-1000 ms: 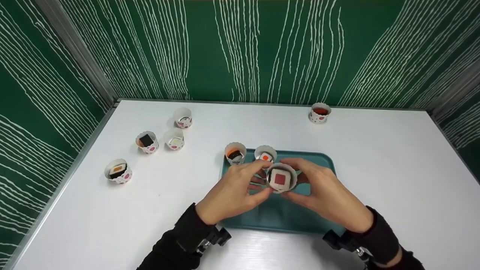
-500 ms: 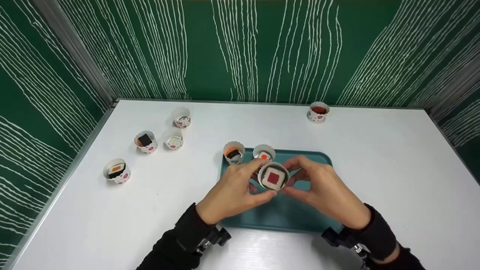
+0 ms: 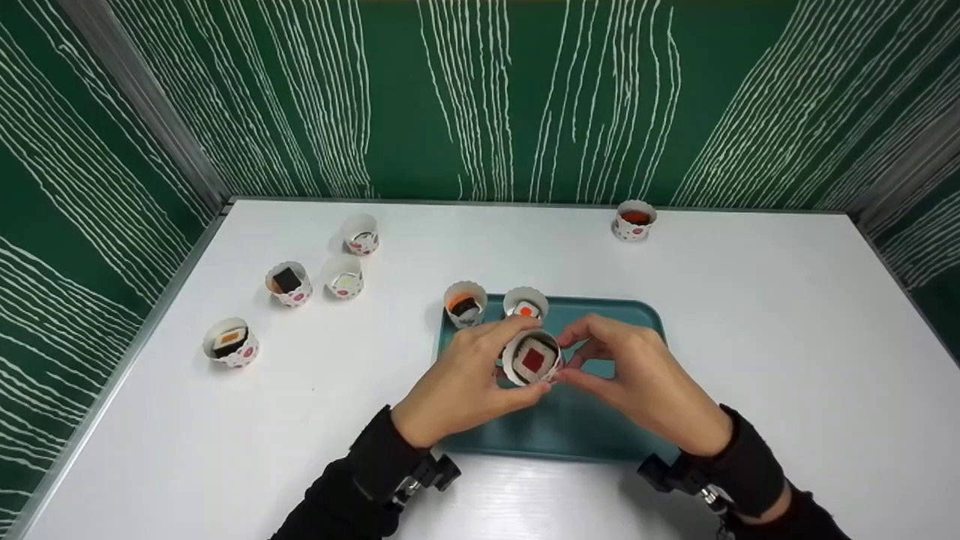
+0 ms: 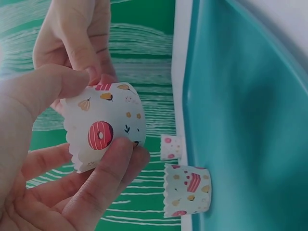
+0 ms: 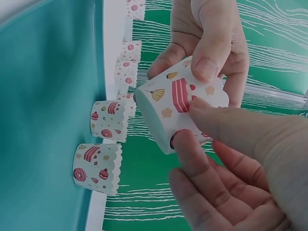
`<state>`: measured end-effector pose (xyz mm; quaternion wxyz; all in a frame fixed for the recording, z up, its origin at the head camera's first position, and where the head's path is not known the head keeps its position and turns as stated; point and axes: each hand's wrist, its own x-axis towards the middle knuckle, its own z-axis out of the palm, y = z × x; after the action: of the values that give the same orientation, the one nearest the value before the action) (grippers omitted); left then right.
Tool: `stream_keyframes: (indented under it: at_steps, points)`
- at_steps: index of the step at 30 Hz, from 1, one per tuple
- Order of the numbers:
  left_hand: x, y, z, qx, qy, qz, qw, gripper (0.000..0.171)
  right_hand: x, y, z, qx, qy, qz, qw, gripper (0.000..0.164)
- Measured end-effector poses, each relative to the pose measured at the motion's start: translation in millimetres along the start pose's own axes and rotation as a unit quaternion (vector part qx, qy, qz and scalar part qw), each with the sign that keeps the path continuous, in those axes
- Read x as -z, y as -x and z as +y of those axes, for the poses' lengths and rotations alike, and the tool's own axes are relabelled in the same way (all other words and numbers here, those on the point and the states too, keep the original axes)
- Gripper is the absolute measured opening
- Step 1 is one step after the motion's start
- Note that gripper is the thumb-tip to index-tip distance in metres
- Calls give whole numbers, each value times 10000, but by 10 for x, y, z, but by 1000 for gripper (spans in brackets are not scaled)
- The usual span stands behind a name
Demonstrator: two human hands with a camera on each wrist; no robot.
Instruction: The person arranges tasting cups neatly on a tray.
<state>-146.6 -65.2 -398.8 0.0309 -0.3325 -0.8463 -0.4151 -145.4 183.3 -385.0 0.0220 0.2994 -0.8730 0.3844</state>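
Observation:
Above the teal tray (image 3: 585, 420), both hands hold a scalloped paper baking cup (image 4: 110, 113) printed with doughnuts and cakes. Inside it lies a sushi roll piece (image 3: 533, 360), white with a red square centre and dark edge. My left hand (image 3: 472, 375) grips the cup's side between thumb and fingers. On the opposite side, my right hand (image 3: 637, 364) pinches the cup wall, its thumb (image 5: 207, 109) flat on the printed paper. Two more paper cups stand at the tray's far left: one (image 3: 471, 321) with an orange-and-black piece, another (image 3: 514, 300) with a white piece with an orange dot.
Several filled paper cups stand on the white table (image 3: 360, 390) to the left, among them one cup (image 3: 244, 354) with a white-topped piece. Another cup (image 3: 632, 231) with red contents stands at the back right. Green chalk-lined walls (image 3: 405, 97) border the table.
The held cup has moved slightly left and turned, so its red square now looks like a diamond. My right fingers have shifted along its side; the left hand stays about in place.

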Motion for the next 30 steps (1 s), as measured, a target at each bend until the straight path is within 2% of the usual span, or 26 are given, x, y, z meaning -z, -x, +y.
stream_keyframes:
  at_steps: [8,18,30]
  points:
    - [-47,-2,-18,-126,-247,-26,9996,53,-1,15,36,169,217,-57,9996,23]
    - [-90,-8,-11,-229,-212,-162,9994,50,101,21,39,252,252,-204,9992,17]
    - [-95,-82,46,-330,-399,-382,9979,46,547,100,19,180,336,722,9967,19]
